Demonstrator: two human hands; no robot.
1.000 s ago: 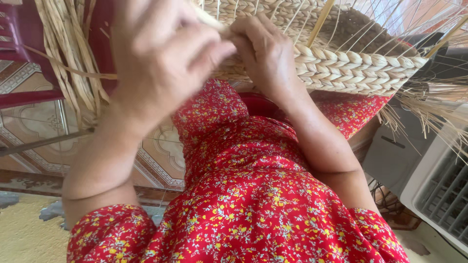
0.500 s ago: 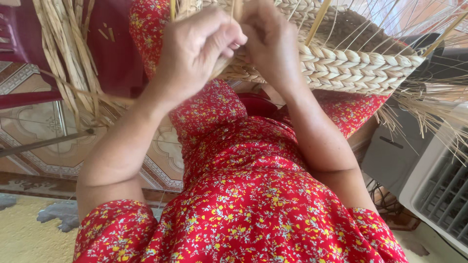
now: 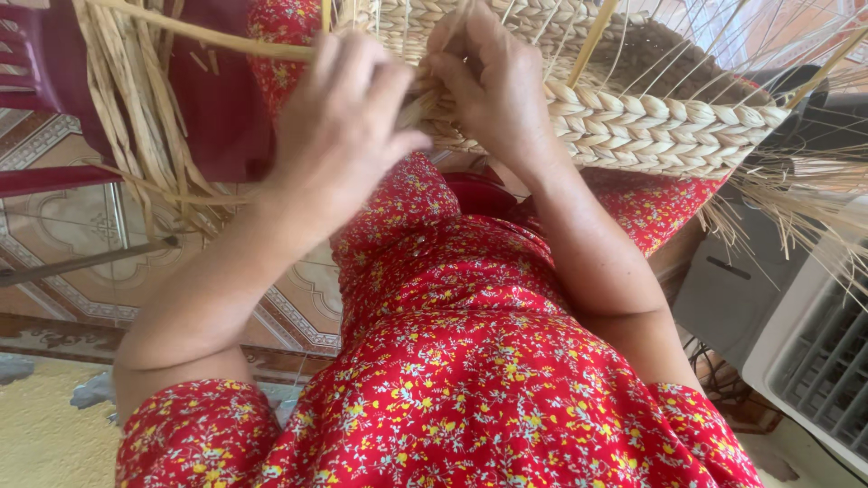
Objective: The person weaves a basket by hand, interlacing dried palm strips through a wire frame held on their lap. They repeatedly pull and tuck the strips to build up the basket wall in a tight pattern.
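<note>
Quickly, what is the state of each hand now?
Left hand: closed, fingers pinching a straw strand.
Right hand: closed on strands at the woven basket rim.

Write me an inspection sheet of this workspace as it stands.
Surface: lap in red floral dress; patterned tile floor below.
Job's things: woven basket on the lap, loose straw hanging left.
Clutter: stray fibres at right.
Hands: left hand and right hand both pinch strands at the basket's edge.
Cables: dark cords near the floor, right.
Surroundings: dark red chair, white fan unit.
</note>
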